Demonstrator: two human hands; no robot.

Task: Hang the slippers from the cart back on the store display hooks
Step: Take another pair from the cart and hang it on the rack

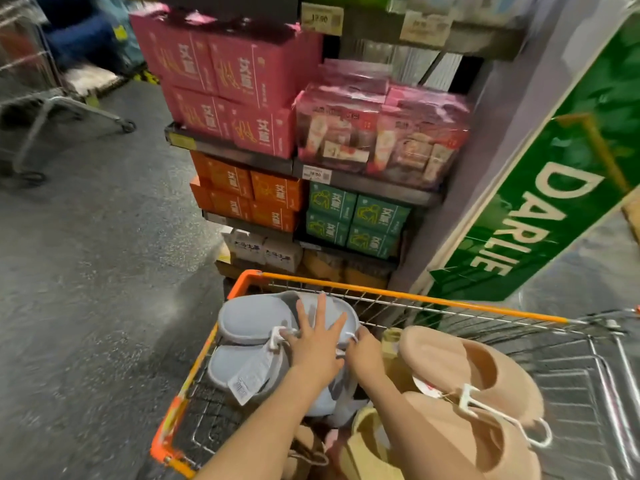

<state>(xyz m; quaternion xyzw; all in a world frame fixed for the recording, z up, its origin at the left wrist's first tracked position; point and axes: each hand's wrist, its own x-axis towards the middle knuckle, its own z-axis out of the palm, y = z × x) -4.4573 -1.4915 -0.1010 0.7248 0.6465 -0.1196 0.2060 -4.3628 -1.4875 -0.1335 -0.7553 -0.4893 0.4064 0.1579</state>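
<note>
A pair of light blue slippers (254,327) lies in the front left corner of the orange-rimmed wire cart (408,297), joined by a white plastic hanger with a paper tag. My left hand (317,344) rests flat on the blue pair with fingers spread. Beside it, my right hand (363,348) pinches the hanger's white end at the slippers' right edge. A peach pair of slides (460,372) on its own white hanger lies to the right in the cart, and a yellow slipper (367,441) pokes out beneath my right forearm.
Store shelves just beyond the cart hold pink boxes (221,77), orange boxes (249,195) and green boxes (356,220). A green DARLIE sign panel (540,209) leans at right. Another metal cart (41,98) stands far left on the grey floor.
</note>
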